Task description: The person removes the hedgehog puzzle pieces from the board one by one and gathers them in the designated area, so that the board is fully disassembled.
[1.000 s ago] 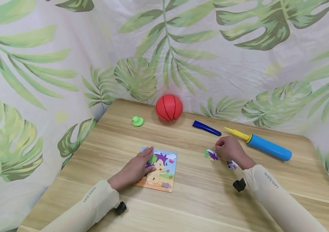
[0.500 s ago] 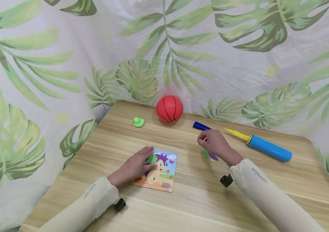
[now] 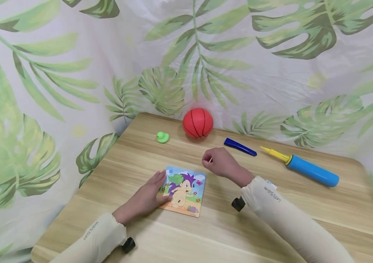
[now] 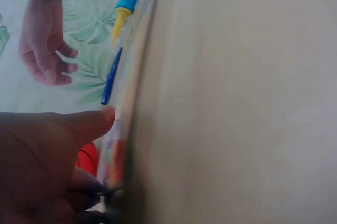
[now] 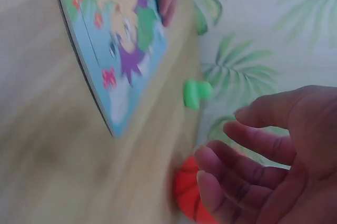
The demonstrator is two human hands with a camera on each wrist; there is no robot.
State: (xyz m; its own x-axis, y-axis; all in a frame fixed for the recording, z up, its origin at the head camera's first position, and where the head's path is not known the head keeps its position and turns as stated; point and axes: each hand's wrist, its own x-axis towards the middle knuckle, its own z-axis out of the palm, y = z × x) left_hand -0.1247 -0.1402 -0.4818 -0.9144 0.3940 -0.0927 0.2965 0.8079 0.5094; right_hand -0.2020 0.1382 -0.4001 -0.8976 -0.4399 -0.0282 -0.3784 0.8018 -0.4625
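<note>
1. Wood-grain surface point(image 3: 173, 237): supports the items below; a leaf-print cloth point(image 3: 226, 73) hangs behind it.
2. Picture puzzle point(image 3: 186, 193): lies flat near the middle of the surface; shows a purple-haired cartoon animal with a green leaf, red flowers and a blue sky.
3. Left hand point(image 3: 145, 197): fingers extended and unclenched along the left edge of the puzzle, touching it; the thumb tip overlaps the picture in the head view; whether it bears down cannot be told.
4. Right hand point(image 3: 220, 161): released, fingers loosely bent around nothing; raised above the surface near the puzzle's far right corner, apart from it.
5. Loose piece point(image 3: 271, 183): just beside the right sleeve point(image 3: 292, 215), which partly hides it; its print cannot be read.
6. Far side of the surface, left to right: green toy duck point(image 3: 162, 137); red ball point(image 3: 198, 123) with black lines; dark blue tapered object point(image 3: 240, 147); blue pump point(image 3: 313, 171), its yellow nozzle point(image 3: 276, 155) pointing left, near the tapered object.
</note>
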